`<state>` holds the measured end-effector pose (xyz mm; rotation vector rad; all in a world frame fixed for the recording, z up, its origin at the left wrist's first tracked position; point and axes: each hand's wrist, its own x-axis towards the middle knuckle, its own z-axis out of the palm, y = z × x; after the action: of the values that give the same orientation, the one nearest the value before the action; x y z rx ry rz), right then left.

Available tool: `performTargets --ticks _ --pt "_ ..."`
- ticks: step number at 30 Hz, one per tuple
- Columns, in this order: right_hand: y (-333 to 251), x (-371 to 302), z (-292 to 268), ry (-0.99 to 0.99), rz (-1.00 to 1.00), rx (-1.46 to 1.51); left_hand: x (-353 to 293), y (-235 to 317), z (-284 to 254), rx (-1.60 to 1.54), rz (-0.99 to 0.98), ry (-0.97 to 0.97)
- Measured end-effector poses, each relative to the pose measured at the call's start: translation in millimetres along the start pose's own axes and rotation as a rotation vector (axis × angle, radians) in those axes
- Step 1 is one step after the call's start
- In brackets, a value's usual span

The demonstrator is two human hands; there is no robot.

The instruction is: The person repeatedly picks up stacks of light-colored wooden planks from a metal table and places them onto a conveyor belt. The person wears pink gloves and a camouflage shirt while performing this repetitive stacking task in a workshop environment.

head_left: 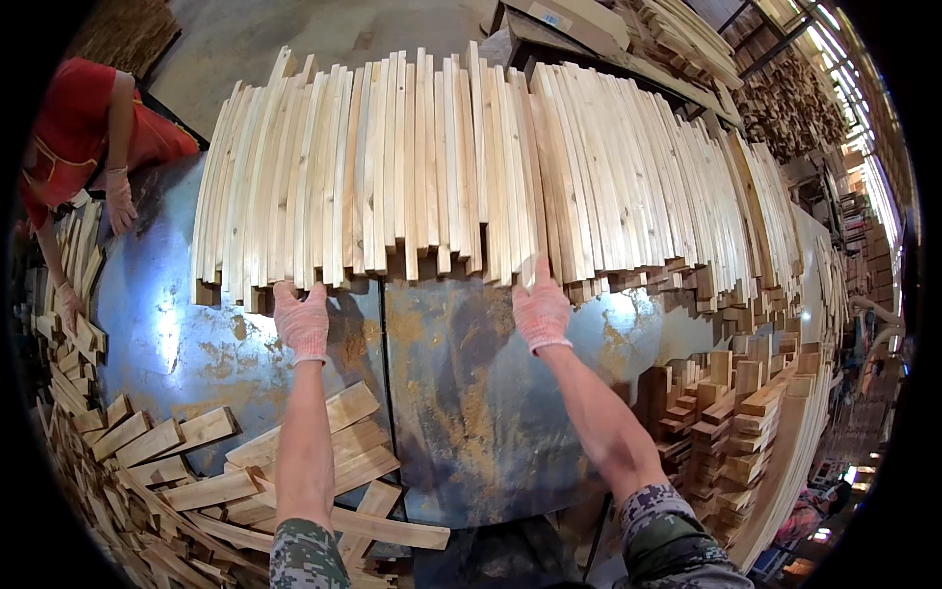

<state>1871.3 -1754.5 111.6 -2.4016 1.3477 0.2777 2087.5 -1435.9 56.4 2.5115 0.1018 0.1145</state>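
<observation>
Dusty metal counter (pixel 461 393), wood strips (pixel 377 177) lined up side by side across the far side. Gloved left grip (pixel 301 322) and right grip (pixel 543 312) are both up at the strips' near ends, though I can't tell if either's actually grasping any.

Table (pixel 461 334) partly hidden beneath the slats (pixel 294 196). Co-worker in red (pixel 78 118): head cut off at view's rim. Person (pixel 807 515), lower right: blurred.

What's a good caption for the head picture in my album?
Left hand and right hand, both gloved, at the near ends of wood strips on a table.
</observation>
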Motion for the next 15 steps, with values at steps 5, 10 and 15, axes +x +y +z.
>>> performTargets --ticks 5,10,15 --pt "35 -71 22 0.058 -0.039 0.15 -40 1 -53 -0.08 -0.035 -0.106" --pt "88 -167 43 -0.015 0.024 0.251 -105 -57 -86 0.008 0.006 -0.095" --pt "97 -153 33 -0.086 -0.039 0.282 -105 -42 -98 0.081 -0.021 -0.139"
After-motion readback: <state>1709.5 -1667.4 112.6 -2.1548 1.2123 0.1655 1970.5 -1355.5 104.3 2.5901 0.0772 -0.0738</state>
